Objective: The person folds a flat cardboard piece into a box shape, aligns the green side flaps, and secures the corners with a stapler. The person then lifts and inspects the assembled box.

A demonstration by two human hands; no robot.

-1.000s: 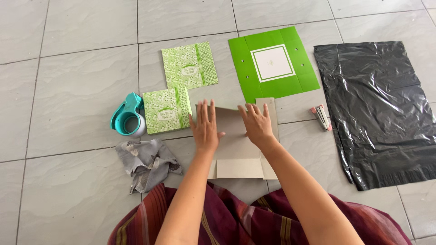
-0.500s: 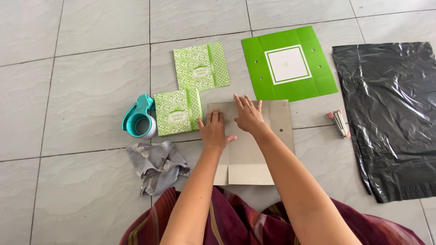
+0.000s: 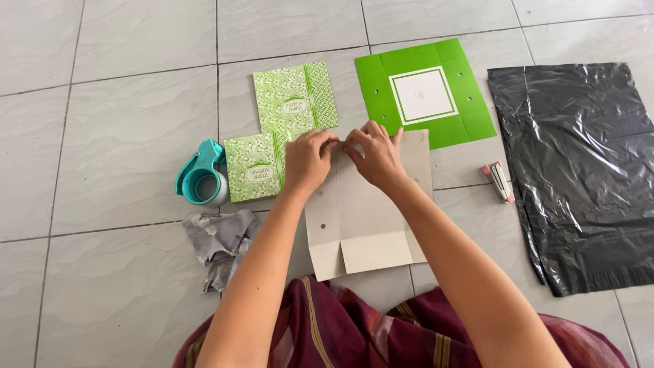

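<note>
Both hands have moved to the far edge of the grey cardboard sheet point(image 3: 361, 218), no longer lying flat on it as before. Left hand point(image 3: 308, 162) and right hand point(image 3: 376, 157) are now pinching that far edge, fingertips nearly meeting, fingers curled narrow on the board. Cardboard is lying on the tiled floor point(image 3: 122, 136), near flaps now showing. Green patterned cards point(image 3: 276, 129), teal tape dispenser point(image 3: 199, 177), grey rag point(image 3: 218, 242) sitting left; stapler point(image 3: 497, 180), black plastic bag point(image 3: 579, 163) right.

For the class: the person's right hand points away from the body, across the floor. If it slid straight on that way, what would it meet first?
Probably the flat green card sheet with the white square: the right hand sits on the grey card's far edge, which already overlaps that sheet.
</note>
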